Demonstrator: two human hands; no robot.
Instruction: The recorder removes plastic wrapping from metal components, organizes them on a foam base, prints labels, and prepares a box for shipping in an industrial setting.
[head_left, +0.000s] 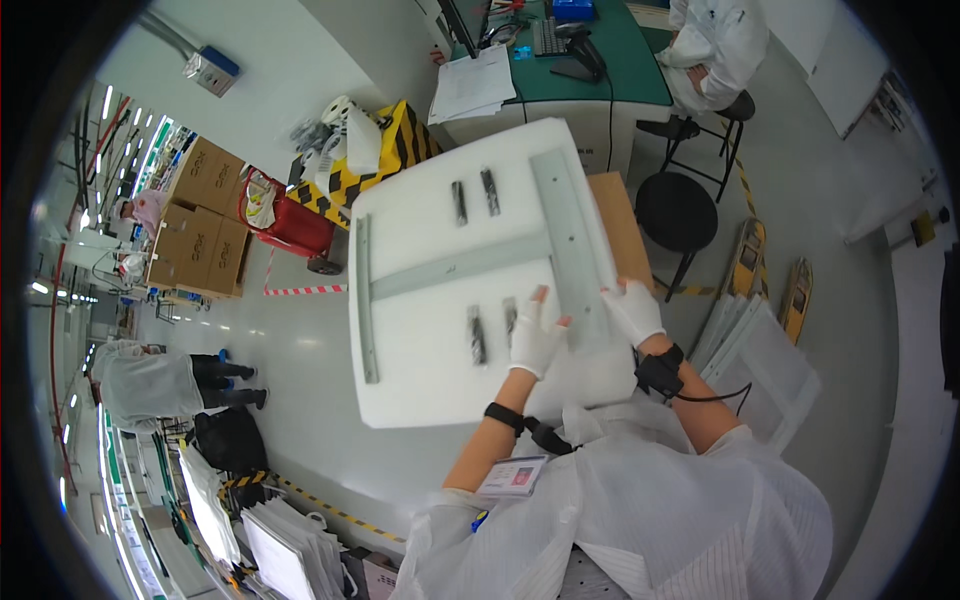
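Observation:
A thick white foam slab lies in front of me with a grey metal frame set in it, made of a thin bar, a cross bar and a wide plate. Several dark narrow parts sit in slots on both sides of the cross bar. My left hand, in a white glove with bare fingertips, is spread over the slab beside a dark part and the wide plate. At the slab's right edge, my gloved right hand has its fingers stretched out, seemingly without holding anything.
A brown carton shows under the slab's right side. Beyond stand a green desk, a seated person and a black stool. A red cart and stacked boxes are at left; yellow pallet-truck forks at right.

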